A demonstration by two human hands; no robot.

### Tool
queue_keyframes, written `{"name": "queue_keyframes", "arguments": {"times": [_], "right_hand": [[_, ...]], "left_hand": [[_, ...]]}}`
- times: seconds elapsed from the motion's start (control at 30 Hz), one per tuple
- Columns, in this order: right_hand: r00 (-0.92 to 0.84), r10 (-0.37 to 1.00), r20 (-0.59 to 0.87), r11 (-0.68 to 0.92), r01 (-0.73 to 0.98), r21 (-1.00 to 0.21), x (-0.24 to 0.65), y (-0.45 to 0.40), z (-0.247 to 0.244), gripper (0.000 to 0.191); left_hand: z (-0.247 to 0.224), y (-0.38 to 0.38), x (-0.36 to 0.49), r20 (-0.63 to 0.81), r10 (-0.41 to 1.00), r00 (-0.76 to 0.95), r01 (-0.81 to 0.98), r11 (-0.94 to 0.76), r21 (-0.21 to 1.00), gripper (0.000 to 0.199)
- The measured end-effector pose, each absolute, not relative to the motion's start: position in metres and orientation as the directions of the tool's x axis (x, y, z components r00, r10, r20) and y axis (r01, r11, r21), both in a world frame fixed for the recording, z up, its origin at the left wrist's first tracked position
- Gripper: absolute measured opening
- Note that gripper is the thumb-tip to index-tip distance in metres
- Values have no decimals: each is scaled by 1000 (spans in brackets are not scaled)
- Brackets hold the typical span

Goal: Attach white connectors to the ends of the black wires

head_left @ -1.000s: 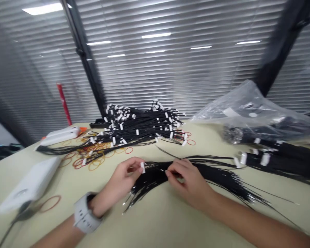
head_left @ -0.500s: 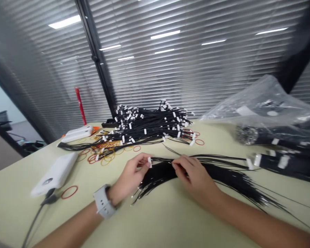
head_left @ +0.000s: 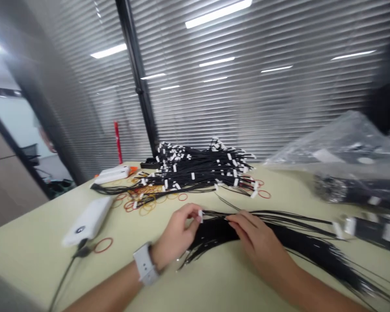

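Note:
My left hand (head_left: 182, 232), with a grey watch band on its wrist, pinches a white tab (head_left: 200, 215) at the end of a few thin black cables (head_left: 279, 213). To its right, my right hand (head_left: 256, 236) has its thumb and fingertips closed along these same cables; a small bright tip shows at the fingers, too small to name. Beneath both hands a thick bundle of black cables (head_left: 299, 242) curves across the table, its loose ends fanning out at either side. At the right end of the thin cables is another white tab (head_left: 338, 230).
Behind lies a large pile of black cables with white tabs (head_left: 208, 167). Red and yellow rubber bands (head_left: 146, 201) are scattered to its left. A white power bank (head_left: 89, 221) with a plugged-in cord lies at left. Bagged cables (head_left: 360, 188) lie at right, before window blinds.
The whole view has shifted, so everything appears further right and lower. Both hands keep their grip, and their places along the cables look nearly the same.

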State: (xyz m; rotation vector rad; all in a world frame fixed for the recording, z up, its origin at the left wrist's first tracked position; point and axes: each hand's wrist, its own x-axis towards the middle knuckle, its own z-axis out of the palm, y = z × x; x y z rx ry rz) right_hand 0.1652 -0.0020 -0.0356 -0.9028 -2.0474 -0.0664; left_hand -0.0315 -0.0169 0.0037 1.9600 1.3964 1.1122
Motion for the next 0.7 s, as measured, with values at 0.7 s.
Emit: {"name": "queue_keyframes", "arguments": {"times": [0.7], "right_hand": [[-348, 689, 636, 675, 627, -388, 166, -8, -24, 17]], "left_hand": [[4, -12, -29, 158, 971, 181, 382, -217, 898, 10]]}}
